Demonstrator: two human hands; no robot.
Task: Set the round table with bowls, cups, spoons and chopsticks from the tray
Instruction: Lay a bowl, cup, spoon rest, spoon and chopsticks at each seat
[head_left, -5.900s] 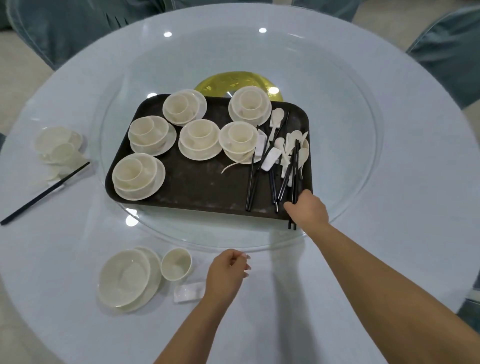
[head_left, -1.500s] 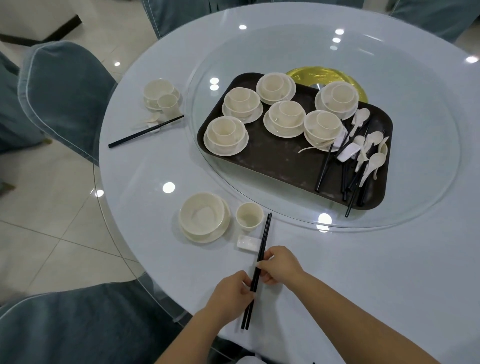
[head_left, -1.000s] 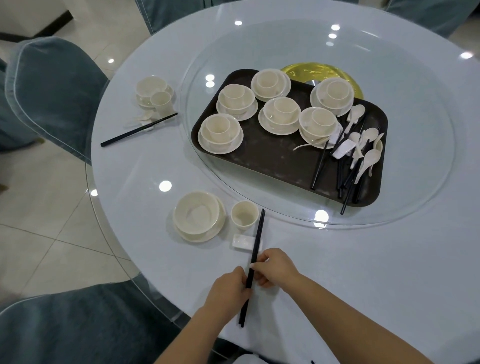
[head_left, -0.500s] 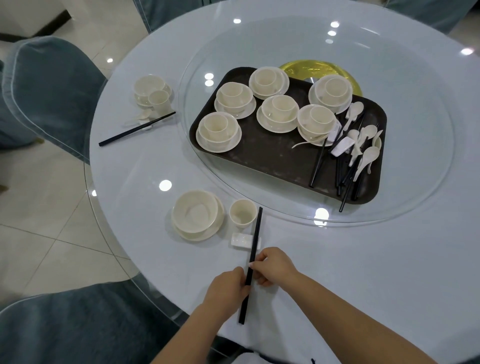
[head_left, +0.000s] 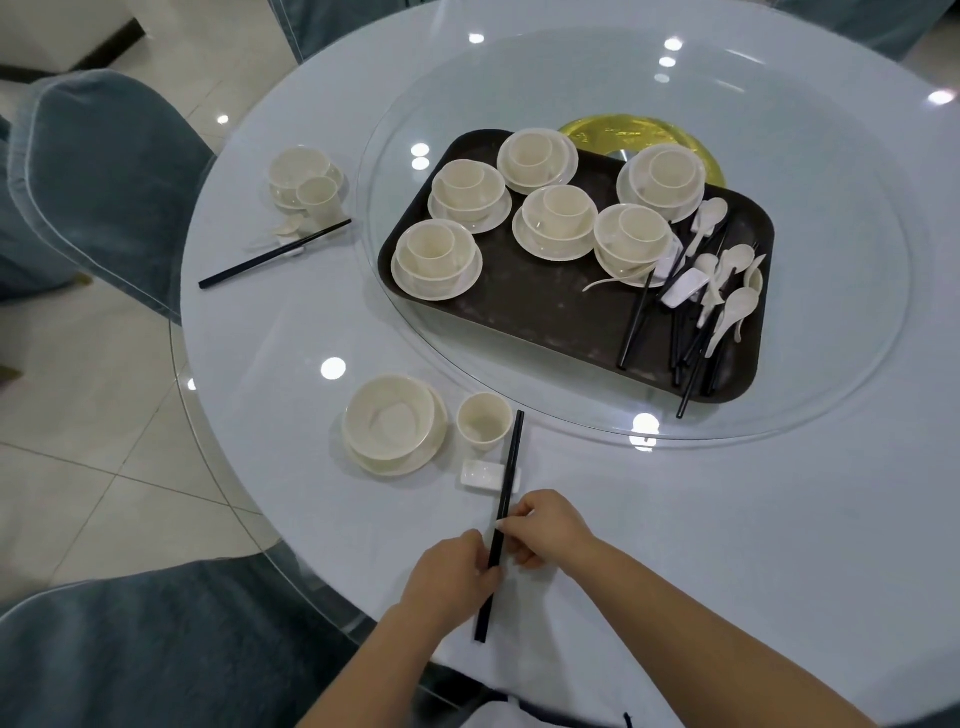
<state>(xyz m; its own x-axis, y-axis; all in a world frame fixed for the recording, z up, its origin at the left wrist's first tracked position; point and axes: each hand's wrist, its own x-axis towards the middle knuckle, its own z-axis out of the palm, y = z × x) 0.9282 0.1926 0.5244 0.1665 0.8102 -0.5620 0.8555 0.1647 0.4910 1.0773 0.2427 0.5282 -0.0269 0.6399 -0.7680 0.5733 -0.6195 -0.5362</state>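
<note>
- While both hands straighten the chopsticks (head_left: 506, 493), these already lie across the rest (head_left: 483, 475), tips beside the cup (head_left: 484, 419), so the step in hand looks like the final squaring of this setting.
- The left hand (head_left: 452, 577) pinches the chopsticks near their lower end, fingers curled against them; the right hand (head_left: 545, 527) pinches them a little higher, fingertips on the shaft.
- To do it well, I would keep the two sticks flush, ends level, and slide them as one rather than lift, so the small rest does not skid on the glass-topped table (head_left: 727, 519).
- The line to aim for: parallel to the table's radius, just right of the cup and the bowl (head_left: 390, 420), with the butt end short of the table edge.
- Let go gently, one hand at a time; round sticks may roll off the rest.
- No spoon shows at this place, so one probably has to come from the tray (head_left: 519, 306), where spoons (head_left: 727, 291) and more chopsticks lie heaped at its right end, with six stacked bowl-and-cup sets beside them.
- A second place (head_left: 306, 182) at far left is already laid.
</note>
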